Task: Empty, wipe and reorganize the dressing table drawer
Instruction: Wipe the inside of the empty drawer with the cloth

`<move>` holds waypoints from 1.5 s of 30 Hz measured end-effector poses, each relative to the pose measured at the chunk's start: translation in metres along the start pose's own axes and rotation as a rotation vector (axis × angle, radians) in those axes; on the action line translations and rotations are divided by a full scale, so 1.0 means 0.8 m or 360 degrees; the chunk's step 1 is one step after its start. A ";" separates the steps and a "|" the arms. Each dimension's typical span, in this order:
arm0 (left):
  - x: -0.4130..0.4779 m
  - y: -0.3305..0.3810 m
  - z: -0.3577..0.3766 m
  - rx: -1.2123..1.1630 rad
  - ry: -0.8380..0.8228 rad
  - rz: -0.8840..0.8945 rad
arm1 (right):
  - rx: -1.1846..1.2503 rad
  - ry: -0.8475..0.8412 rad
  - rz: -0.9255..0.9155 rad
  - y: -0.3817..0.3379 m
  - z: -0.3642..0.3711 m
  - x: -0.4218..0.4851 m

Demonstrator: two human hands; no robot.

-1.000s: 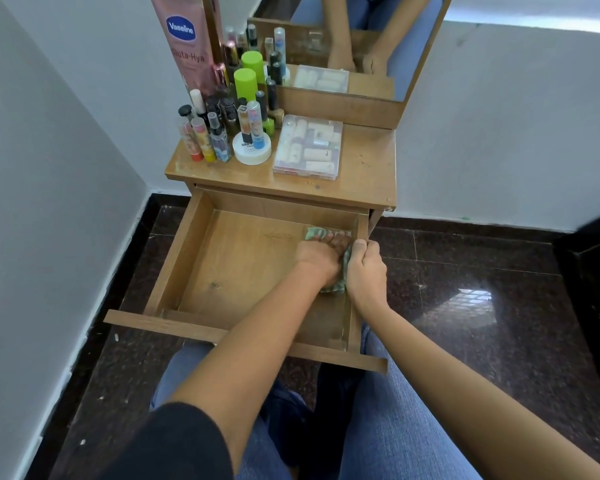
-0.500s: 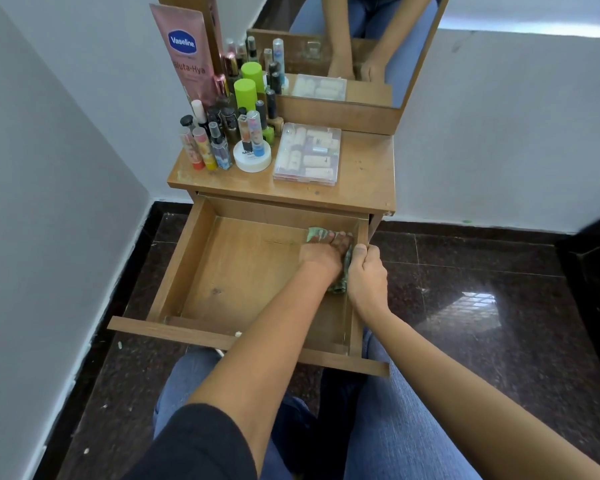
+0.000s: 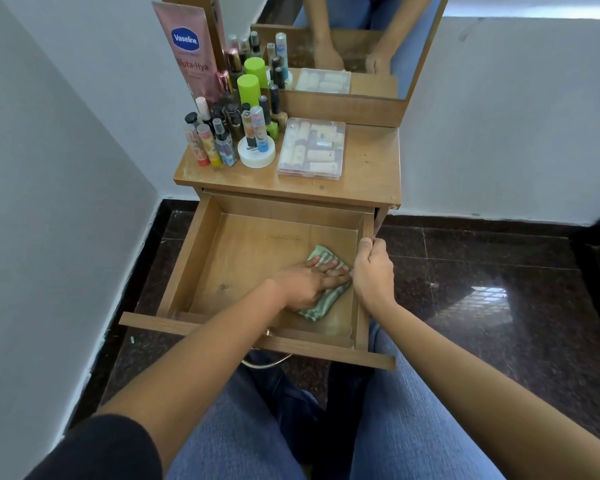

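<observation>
Wiping step in hand: drawer [image 3: 184, 258] emptied, floor under the cloth.

The drawer stands pulled out below the bench [image 3: 368, 164]. The left hand [image 3: 309, 284] lies flat, fingers straight, pressing the striped cloth [image 3: 317, 310] onto the drawer floor near the right wall; its grip closes on nothing. The right hand [image 3: 373, 271] curls its grip over the top of that wall. Bottles [image 3: 229, 129] and a clear case [image 3: 312, 148] stand on the bench. Next move, likely: sweep the cloth leftward with even pressure, then reload.
</observation>
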State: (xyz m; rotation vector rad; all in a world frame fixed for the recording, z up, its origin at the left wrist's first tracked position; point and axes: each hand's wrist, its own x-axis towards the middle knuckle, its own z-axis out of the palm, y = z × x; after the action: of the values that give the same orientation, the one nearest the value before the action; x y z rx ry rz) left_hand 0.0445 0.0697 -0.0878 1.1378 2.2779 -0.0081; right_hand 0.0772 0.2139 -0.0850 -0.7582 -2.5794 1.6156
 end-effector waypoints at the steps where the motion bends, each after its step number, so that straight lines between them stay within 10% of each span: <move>1: -0.004 -0.004 0.000 0.0014 -0.0024 0.0071 | -0.0001 0.0000 0.0001 0.000 0.000 0.000; 40: -0.017 -0.024 0.025 0.0248 -0.0174 0.0799 | -0.0005 0.0037 -0.0015 0.005 0.003 0.004; 45: -0.032 -0.036 0.031 0.0285 0.0107 0.0904 | -0.0007 0.0031 -0.0020 0.006 0.004 0.004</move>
State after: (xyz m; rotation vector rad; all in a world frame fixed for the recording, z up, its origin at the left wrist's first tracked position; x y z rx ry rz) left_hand 0.0480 0.0263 -0.1025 1.8674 1.9608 0.0496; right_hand 0.0755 0.2144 -0.0911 -0.7524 -2.5698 1.5920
